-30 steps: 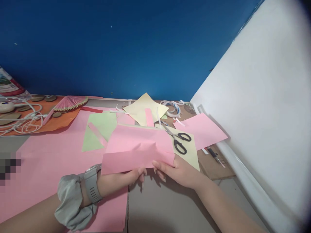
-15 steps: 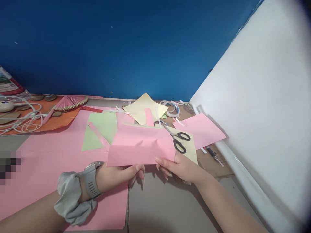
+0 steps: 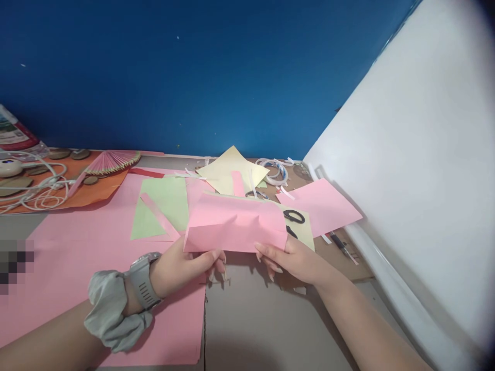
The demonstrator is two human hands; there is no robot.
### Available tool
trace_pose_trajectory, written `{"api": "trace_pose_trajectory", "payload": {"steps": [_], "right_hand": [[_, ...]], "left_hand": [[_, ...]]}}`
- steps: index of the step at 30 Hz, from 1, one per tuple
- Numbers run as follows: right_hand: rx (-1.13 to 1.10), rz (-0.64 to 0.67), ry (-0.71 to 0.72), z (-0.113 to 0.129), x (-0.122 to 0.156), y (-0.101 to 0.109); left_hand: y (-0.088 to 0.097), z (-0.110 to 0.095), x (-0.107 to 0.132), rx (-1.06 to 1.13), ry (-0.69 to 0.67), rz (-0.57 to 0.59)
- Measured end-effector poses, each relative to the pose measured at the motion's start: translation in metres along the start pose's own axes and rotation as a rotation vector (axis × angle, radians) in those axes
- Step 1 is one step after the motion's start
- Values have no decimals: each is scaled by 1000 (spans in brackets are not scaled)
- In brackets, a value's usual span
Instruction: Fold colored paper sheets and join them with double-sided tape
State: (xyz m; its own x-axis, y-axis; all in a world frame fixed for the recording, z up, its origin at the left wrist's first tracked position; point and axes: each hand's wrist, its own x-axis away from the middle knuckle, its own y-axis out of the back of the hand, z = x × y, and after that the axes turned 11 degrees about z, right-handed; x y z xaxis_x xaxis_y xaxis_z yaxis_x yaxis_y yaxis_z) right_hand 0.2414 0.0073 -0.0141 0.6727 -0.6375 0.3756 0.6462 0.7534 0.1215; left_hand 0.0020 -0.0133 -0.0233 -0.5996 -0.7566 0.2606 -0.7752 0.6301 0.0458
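A pink sheet of paper [image 3: 235, 226], creased across its width, is held up between both hands above the table. My left hand [image 3: 189, 265], with a grey watch on the wrist, grips its lower left edge, thumb in front and fingers curled beneath. At the lower right corner my right hand [image 3: 292, 257] pinches the same sheet, thumb on top. Behind the sheet's right end, black-handled scissors [image 3: 294, 216] lie on a pale yellow sheet, their blades hidden. A green sheet [image 3: 164, 206] with a pink strip across it rests left of the held paper.
At the back lie a yellow square [image 3: 232, 159] and a tape roll [image 3: 276, 172]. A pink sheet [image 3: 320, 206] and a pen [image 3: 340, 242] are by the white wall. A pleated pink fan [image 3: 112, 162], white cables [image 3: 42, 190] and a bottle [image 3: 19, 136] stand left.
Both hands have moved the pink sheet slightly right and up in view. It now covers more of the scissors. Both hands keep their hold.
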Motion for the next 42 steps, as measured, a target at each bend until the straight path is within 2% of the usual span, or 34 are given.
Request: {"api": "trace_pose_trajectory", "payload": {"steps": [8, 24, 30, 42], "right_hand": [[-17, -37, -16, 3, 3, 8], [34, -155, -18, 5, 5, 12], [110, -134, -2, 6, 6, 13], [25, -171, -18, 3, 3, 14]], "left_hand": [[4, -5, -1, 52, -32, -21], [12, -1, -4, 222, -99, -60], [13, 0, -4, 240, -101, -85], [15, 0, -6, 277, -131, -134]]}}
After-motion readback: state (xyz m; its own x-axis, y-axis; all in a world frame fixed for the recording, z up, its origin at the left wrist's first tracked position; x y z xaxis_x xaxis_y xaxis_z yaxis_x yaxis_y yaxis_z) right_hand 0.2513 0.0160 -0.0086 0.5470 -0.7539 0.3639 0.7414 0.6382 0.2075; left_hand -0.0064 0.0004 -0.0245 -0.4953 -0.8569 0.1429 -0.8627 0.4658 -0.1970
